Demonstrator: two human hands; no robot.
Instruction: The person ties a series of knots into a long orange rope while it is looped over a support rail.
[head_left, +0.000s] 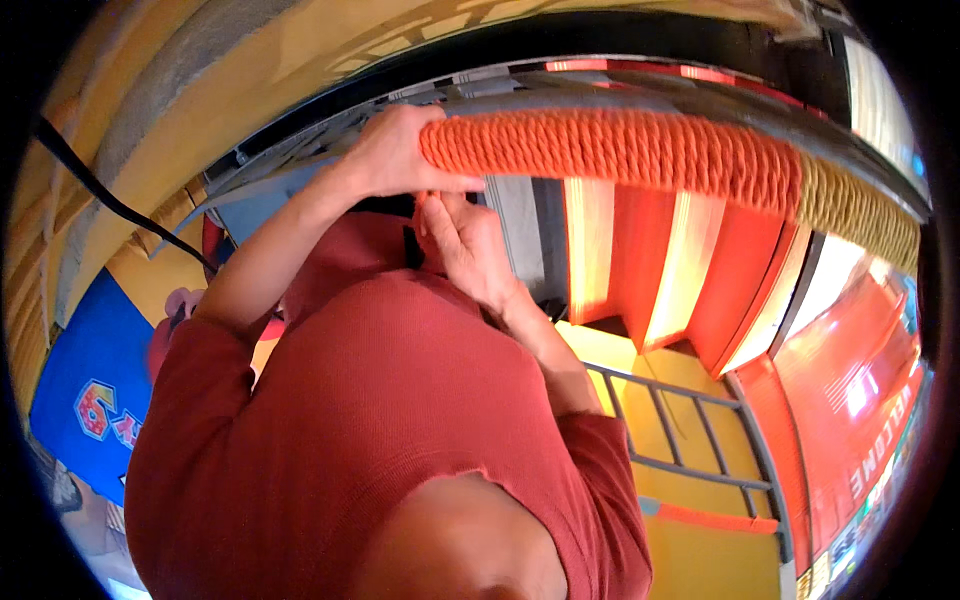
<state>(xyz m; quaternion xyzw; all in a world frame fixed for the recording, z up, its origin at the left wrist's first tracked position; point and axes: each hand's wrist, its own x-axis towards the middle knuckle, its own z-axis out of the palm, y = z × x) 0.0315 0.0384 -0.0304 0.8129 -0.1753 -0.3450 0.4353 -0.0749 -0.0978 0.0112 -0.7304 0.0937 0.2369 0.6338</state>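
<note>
A bar wrapped in tight coils of orange rope (615, 150) runs across the upper view, and its right stretch is wrapped in tan rope (855, 206). My left hand (397, 154) grips the left end of the orange wrapping, thumb below the bar and fingers over it. Just beneath, my right hand (476, 244) is closed in a fist in front of my red shirt. A short piece of orange strand (425, 206) shows at its thumb; the rest of that strand is hidden by the hand and shirt.
Red and white corrugated panels (660, 262) stand behind the bar. A grey metal ladder-like frame (697, 427) is at lower right, with an orange-wrapped rung (712, 517). A red banner with writing (840, 420) hangs beyond. To the left are a blue printed panel (56, 382) and a black cable (120, 199).
</note>
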